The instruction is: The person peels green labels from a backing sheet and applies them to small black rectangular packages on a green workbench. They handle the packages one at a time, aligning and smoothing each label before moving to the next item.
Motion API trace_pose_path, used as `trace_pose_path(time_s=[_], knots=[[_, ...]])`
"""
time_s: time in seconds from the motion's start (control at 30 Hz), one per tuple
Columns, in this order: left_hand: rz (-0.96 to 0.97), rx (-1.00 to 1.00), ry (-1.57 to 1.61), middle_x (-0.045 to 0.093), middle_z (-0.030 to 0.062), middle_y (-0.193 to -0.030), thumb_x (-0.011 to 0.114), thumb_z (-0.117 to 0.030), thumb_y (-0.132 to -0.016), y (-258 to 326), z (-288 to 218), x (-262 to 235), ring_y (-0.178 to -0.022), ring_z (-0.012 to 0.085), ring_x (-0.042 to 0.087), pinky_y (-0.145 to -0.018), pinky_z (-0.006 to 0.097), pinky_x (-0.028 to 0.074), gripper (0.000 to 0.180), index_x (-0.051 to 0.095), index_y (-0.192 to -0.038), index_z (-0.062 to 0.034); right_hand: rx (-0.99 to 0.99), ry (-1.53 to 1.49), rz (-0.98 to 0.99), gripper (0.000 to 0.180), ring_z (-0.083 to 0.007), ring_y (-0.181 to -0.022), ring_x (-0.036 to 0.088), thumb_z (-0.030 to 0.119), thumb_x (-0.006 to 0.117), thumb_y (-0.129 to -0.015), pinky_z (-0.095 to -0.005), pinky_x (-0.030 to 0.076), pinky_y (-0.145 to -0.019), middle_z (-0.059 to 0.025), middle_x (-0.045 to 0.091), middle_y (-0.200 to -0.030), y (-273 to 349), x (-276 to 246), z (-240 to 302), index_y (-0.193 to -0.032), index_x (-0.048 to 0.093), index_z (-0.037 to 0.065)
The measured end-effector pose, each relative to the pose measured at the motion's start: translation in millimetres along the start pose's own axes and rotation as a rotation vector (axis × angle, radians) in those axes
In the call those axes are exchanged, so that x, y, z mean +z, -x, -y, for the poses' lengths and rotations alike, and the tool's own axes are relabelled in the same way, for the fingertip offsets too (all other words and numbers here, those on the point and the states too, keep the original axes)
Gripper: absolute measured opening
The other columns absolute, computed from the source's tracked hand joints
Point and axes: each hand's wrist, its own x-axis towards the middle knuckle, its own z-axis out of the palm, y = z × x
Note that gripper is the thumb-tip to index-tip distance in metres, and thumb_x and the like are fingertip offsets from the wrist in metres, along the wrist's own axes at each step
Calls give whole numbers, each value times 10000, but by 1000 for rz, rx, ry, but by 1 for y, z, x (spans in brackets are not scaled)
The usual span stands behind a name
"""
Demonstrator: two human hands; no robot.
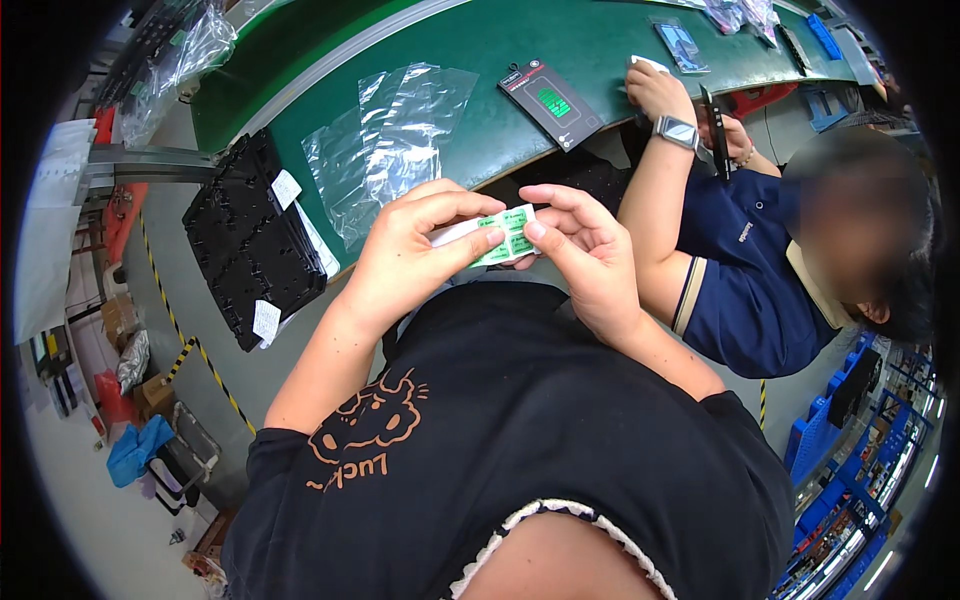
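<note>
A small white sheet of green labels (514,232) is held up in front of my chest, at the near edge of the green table (490,145). My left hand (410,245) pinches its left part between thumb and fingers. At the sheet's right end, the thumb and fingers of my right hand (590,250) close on it as well. Fingers hide part of the sheet. Beyond my hands, a flat black box (551,104) with a green picture lies on the table. Clear plastic bags (400,130) are spread to its left.
Black moulded trays (240,235) with white papers stand at the table's left end. Close on my right, a co-worker (760,270) in a navy shirt holds a flat black piece (717,135). A phone-like packet (681,46) lies at the far right. Blue racks (850,450) stand behind.
</note>
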Motion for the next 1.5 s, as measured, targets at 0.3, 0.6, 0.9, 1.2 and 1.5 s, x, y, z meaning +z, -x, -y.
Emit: trace_pose_path(time_s=[0.3,0.6,0.9,1.2,1.5], knots=[[93,-50,34,631,53,-860,696,-68,-831,-7,2,-6,-798,121,591,-696,256,459,146,717,-955,6,-9,31,-13,259,-120,-820,634,69,575,-954,-247,528,-719,-90,664,-951,1,-2,-3,-1186,577,-45],[90,-31,20,631,66,-830,675,-73,-846,-9,3,-1,-774,139,600,-685,273,474,118,712,-922,9,-12,138,-69,238,-138,-802,642,58,590,-938,-259,535,-685,-96,662,-969,2,-2,-10,-1159,593,-29],[130,-135,-40,632,49,-812,674,-87,-857,-4,7,4,-757,112,587,-667,259,467,120,703,-894,24,-620,1156,40,211,-239,-848,540,42,704,-742,-358,421,-721,-50,571,-890,-5,-4,6,-949,684,76],[155,-473,121,674,8,-770,704,-134,-873,0,11,9,-696,56,580,-637,215,473,163,712,-893,28,-580,1246,210,161,-229,-832,544,49,712,-735,-354,399,-700,-40,581,-881,-7,-12,10,-892,678,66],[179,-634,457,680,73,-765,703,-135,-864,-8,10,15,-628,117,632,-537,250,520,179,692,-901,39,-697,1179,146,139,-213,-779,582,20,715,-721,-337,423,-674,-39,601,-818,-6,-24,7,-851,681,57]])
